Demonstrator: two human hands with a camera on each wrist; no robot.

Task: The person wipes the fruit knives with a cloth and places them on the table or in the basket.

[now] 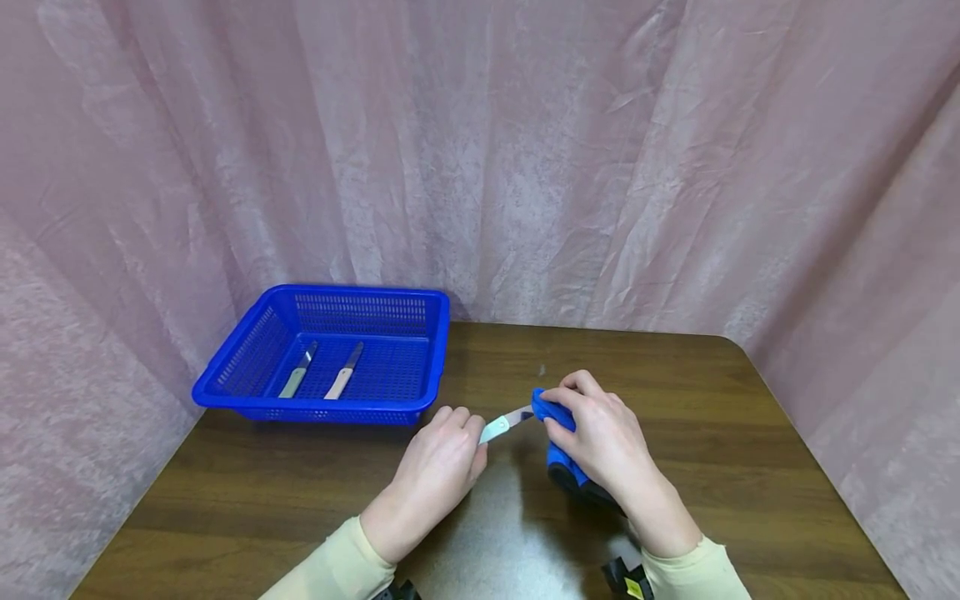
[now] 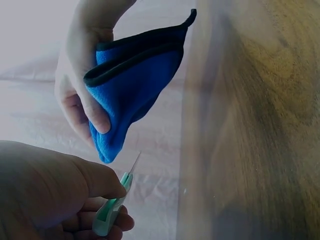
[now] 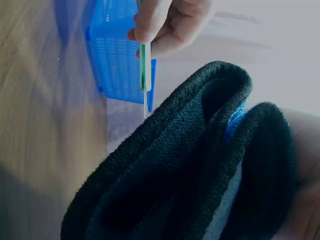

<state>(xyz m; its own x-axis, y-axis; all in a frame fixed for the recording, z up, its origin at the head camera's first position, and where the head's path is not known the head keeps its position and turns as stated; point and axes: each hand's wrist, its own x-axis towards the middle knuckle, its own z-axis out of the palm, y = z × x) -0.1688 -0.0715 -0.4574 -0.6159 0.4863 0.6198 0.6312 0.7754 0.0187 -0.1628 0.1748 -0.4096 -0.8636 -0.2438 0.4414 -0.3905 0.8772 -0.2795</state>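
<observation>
My left hand grips a small folding knife by its pale mint handle, thumb pressed along it. The knife's blade is out and points right, towards a folded blue cloth with black edging. Thumb and fingers of my right hand pinch that cloth, and its loose folds hang below them. In the head view the blade tip meets the cloth's near end; in the left wrist view a narrow gap shows between blade and cloth. Black-edged folds fill much of the right wrist view.
A blue plastic basket stands at the back left of the wooden table. Inside lie two more knives, one with a green handle and one with a pinkish handle. Behind the table hangs a pink curtain.
</observation>
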